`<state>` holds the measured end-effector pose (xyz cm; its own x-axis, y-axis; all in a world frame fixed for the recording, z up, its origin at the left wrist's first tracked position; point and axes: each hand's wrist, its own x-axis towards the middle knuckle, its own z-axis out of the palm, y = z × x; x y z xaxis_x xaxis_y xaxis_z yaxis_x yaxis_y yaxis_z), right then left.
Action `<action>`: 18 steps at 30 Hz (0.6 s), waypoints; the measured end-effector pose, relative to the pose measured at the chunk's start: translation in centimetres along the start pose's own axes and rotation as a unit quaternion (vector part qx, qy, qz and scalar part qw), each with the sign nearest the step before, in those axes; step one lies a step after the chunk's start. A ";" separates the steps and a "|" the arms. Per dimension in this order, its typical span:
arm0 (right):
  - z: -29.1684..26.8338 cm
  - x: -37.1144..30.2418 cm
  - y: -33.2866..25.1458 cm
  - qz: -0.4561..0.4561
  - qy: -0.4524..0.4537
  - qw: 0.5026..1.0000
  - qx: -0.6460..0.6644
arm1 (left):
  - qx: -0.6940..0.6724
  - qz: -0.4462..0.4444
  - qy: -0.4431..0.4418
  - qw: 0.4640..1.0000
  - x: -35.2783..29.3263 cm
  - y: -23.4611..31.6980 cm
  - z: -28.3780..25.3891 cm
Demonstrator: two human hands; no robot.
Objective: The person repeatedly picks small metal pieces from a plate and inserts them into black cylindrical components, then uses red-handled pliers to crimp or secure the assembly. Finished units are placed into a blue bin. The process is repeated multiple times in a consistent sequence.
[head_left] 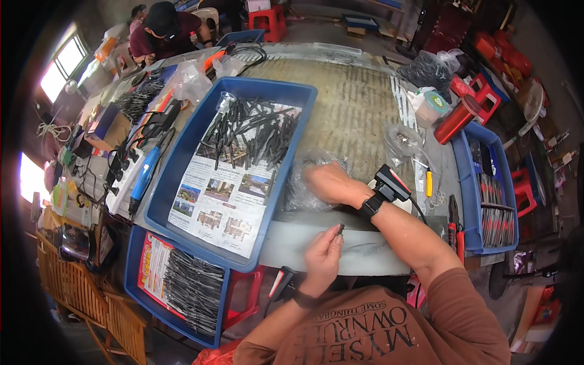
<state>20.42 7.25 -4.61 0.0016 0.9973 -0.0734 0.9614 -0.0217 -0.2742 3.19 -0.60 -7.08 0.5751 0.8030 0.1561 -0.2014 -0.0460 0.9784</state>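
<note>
Close to the table's front edge, my left hand (322,258) pinches a small dark piece (341,229) between thumb and fingertips; it is too small to name. My right hand (331,184) reaches down into a crumpled clear plastic bag (299,193) on the table, and its fingertips are lost in the plastic. Left of the bag lies a large blue tray (275,210) lined with printed paper (213,201). Many thin black strips (249,131) are heaped at the tray's far end.
A lower blue tray (131,267) of black strips is at lower left. To the right are a yellow-handled screwdriver (429,184), red-handled pliers (456,234), a red cylinder (456,120) and another blue tray (469,198). A blue rotary tool (145,173) lies left. A person (164,33) sits across the table.
</note>
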 end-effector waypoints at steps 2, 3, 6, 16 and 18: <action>-0.1 -0.1 0.0 -0.008 0.011 1.000 0.002 | -0.003 -0.006 -0.001 1.000 0.0 0.0 -0.1; -0.3 -0.4 0.0 -0.013 0.027 1.000 0.008 | 0.002 -0.007 -0.002 1.000 -0.1 0.1 -0.1; -0.5 -1.0 -0.4 -0.001 0.068 0.998 0.015 | 0.002 -0.011 -0.007 1.000 0.0 0.2 0.0; -0.9 -1.3 -0.5 -0.030 0.024 0.999 -0.008 | 0.004 0.008 0.001 1.000 0.0 0.5 0.0; -1.0 -1.5 -0.4 -0.017 0.041 0.999 -0.004 | 0.014 0.012 0.001 1.000 0.0 0.4 0.0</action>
<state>20.33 5.88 -3.44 -0.0092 0.9999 0.0138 0.9633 0.0125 -0.2680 3.07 -0.62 -6.66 0.5689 0.8027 0.1789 -0.1927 -0.0814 0.9779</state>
